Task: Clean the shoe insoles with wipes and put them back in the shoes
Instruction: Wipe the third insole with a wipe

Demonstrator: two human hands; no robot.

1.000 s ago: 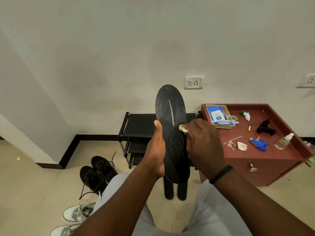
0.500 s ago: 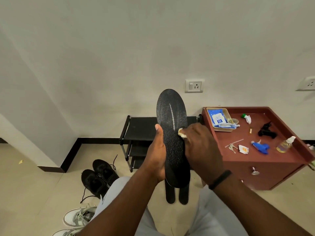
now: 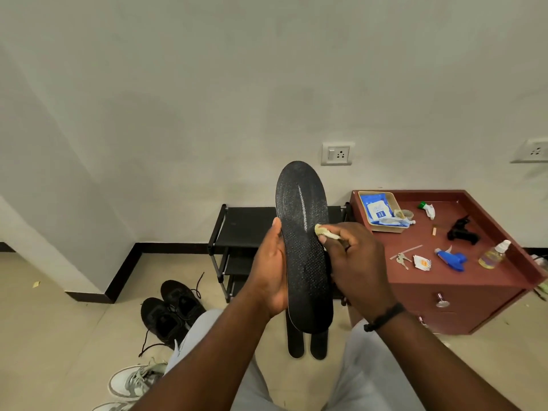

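Observation:
My left hand (image 3: 271, 269) grips a black insole (image 3: 302, 232) upright by its left edge, toe end up. My right hand (image 3: 358, 262) pinches a crumpled, yellowish wipe (image 3: 324, 231) and presses it against the insole's right side near the middle. Two more black insoles (image 3: 308, 344) lie on the floor below, mostly hidden behind the held one. A pair of black shoes (image 3: 175, 311) with loose laces stands on the floor to the left. Grey-white sneakers (image 3: 133, 381) sit at the lower left.
A black shoe rack (image 3: 243, 223) stands against the wall behind the insole. A red-brown cabinet (image 3: 462, 292) at right carries a tray with a blue wipes pack (image 3: 378, 210), keys, a blue sprayer, a small bottle and a black tool. My knees fill the bottom.
My right hand has slid the wipe slightly up and leftward across the insole. The view has dropped a little, so everything sits lower in frame. The left hand keeps its grip.

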